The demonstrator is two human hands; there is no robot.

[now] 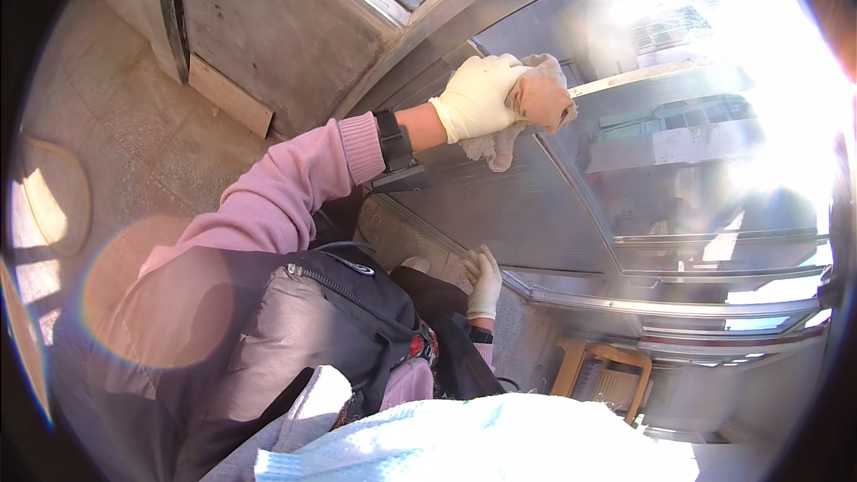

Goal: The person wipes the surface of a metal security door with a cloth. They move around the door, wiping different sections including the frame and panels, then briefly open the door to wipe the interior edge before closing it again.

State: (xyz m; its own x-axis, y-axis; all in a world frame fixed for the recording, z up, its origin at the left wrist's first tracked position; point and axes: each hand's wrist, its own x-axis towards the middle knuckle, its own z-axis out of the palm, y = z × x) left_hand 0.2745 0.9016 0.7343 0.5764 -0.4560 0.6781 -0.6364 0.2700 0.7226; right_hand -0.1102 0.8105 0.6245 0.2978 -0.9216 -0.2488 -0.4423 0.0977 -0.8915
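My left hand (485,94), in a cream rubber glove, grips a crumpled grey-beige cloth (546,94). The cloth is at the metal-framed glazing (582,207), near a frame bar; whether it presses on the surface is hard to tell. Lower down, my right hand (485,284) wears a similar glove and holds nothing. Its fingers are extended and a little apart, close to the bottom rail (529,291) of the frame; contact cannot be made out. Black bands circle both wrists, below pink knit cuffs.
Strong sun glare washes out the upper right glass. A wooden chair (602,375) stands beyond the frame's lower end. To the left, a small board (231,97) leans at the foot of a grey panel (281,27) above the stone-like floor (127,114).
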